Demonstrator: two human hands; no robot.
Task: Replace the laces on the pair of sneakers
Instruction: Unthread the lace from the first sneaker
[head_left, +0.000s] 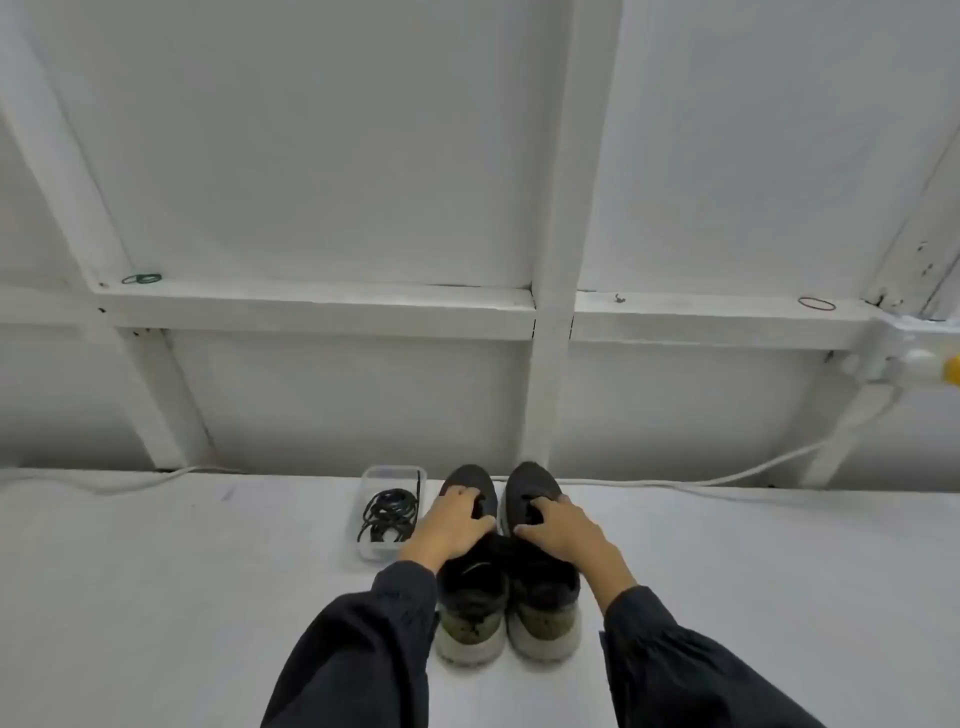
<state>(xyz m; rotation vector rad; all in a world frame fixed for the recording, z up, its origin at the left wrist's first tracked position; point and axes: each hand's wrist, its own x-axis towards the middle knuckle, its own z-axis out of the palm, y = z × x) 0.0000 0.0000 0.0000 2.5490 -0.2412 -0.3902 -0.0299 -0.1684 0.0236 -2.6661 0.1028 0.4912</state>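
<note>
Two dark sneakers with olive heels and pale soles stand side by side on the white table, toes pointing away from me. My left hand (454, 525) lies over the lace area of the left sneaker (470, 597), fingers curled onto its top. My right hand (563, 527) lies the same way on the right sneaker (543, 597). Whether either hand pinches a lace is hidden under the fingers. Just left of the shoes, a clear plastic tray (370, 480) holds a coil of dark laces (388, 514).
The white table (156, 597) runs wide on both sides of the shoes. A white cable (727, 480) lies along its far edge. Behind stands a white framed wall with rubber bands (141, 279) on its ledge and a yellow-tipped object (953, 370) at right.
</note>
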